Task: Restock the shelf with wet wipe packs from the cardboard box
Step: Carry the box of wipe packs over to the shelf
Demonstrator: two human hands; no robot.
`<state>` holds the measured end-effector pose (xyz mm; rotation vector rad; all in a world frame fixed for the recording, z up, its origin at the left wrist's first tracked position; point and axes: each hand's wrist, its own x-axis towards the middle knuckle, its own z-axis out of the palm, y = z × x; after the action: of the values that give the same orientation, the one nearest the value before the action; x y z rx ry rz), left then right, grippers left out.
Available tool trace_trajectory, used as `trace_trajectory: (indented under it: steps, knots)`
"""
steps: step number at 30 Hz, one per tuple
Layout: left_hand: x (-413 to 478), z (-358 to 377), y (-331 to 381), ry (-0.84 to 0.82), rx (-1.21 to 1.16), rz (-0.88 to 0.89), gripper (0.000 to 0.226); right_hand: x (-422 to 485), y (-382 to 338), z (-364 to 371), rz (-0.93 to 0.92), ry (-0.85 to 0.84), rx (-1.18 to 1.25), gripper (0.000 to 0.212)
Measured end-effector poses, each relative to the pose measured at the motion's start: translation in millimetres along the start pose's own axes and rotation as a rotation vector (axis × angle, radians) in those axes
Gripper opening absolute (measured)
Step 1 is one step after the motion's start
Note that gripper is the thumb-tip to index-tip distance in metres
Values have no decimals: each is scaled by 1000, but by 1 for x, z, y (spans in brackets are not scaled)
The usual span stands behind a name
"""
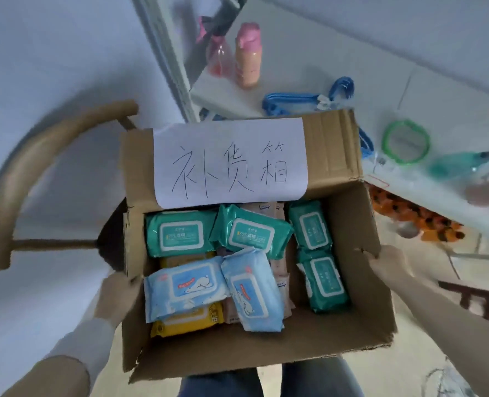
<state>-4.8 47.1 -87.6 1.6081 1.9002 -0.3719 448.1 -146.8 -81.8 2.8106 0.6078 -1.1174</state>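
From the head camera, both hands are gripping the cardboard box [349,253]: the left hand [117,299] is clamping the left wall, the right hand [389,262] is pinching the right rim. It looks like the carrying step, with no pack lifted yet. Inside are lying soft, glossy teal wet wipe packs [177,233], pale blue packs [249,290] and a yellow pack [186,322], jumbled flat. The white shelf [309,61] is waiting just beyond; next, I'd judge, one hand needs freeing.
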Motion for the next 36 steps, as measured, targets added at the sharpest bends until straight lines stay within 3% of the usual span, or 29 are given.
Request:
trace_trajectory:
  steps: [9, 20, 25, 32, 36]
  knots:
    - [-42, 29, 215, -68, 401, 451, 32, -57, 200, -11, 423, 70, 425, 34]
    - [-162, 171, 482, -155, 626, 870, 30, -113, 407, -35, 824, 227, 739, 33]
    - [-220, 252, 586, -269, 739, 1079, 30, -141, 466, -30, 1023, 330, 879, 27]
    - [-335, 364, 706, -371, 960, 1433, 21, -168, 529, 2, 1348, 358, 1081, 27]
    - [-394, 425, 746, -375, 1098, 1554, 30, -163, 565, 24, 1457, 325, 1192, 33]
